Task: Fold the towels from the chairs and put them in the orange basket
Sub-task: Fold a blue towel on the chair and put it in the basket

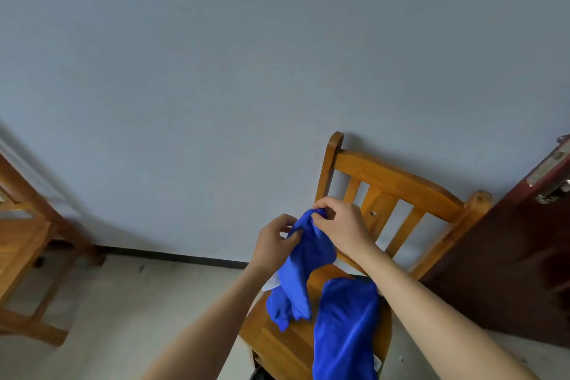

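Left hand (pixel 274 241) and right hand (pixel 337 222) both pinch top edge of blue towel (pixel 303 262), lifted above chair (pixel 385 191). Second towel (pixel 345 327) lies on seat.

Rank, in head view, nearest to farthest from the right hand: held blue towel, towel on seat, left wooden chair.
1. held blue towel, pinched in the right hand
2. towel on seat, just below
3. left wooden chair, far left side
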Demonstrator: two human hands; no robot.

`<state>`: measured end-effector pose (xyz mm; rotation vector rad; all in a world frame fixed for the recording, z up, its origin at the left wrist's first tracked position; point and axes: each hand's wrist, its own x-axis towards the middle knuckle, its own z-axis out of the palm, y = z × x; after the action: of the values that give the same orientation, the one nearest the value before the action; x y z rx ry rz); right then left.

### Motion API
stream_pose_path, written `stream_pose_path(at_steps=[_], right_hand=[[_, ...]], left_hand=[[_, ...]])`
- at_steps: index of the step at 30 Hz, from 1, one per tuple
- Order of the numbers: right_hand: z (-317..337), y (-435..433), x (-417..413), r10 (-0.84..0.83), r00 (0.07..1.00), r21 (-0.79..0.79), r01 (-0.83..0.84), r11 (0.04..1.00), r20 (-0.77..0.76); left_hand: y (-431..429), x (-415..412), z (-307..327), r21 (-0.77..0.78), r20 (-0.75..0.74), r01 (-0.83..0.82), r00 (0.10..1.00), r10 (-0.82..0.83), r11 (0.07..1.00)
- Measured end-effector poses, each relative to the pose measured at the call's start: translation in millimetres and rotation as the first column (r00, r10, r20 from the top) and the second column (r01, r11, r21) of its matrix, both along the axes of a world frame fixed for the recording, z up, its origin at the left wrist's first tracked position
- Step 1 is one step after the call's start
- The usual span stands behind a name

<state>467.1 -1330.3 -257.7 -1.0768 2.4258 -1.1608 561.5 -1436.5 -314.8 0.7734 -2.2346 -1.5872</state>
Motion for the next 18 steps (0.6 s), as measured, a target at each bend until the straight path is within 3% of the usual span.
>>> stream_pose_path(at_steps=[6,14,16,18], right_hand=[[58,1,7,-0.028,0.987,-0.1,0.012,0.995,-0.156],[113,-14,1,-0.227,0.967,-0.224,0.197,0.954,-0.116],[123,-21,1,-0.233,0.97,-0.255,0.208,0.944,-0.071],[133,-30,4,-0.222,0.975,-0.302,0.203,0.931,-0.03]], left_hand=[[-23,11,71,-0.112,-0.151,0.06,0.986,-0.077,0.992],[-58,-4,142,-0.254,-0.243,0.207,0.932,-0.27,0.945],[-71,-6,149,-0.254,-0.216,0.255,0.925,-0.312,0.933],[-85,-7,148,-0.281,-0.097,0.316,0.93,-0.354,0.906]])
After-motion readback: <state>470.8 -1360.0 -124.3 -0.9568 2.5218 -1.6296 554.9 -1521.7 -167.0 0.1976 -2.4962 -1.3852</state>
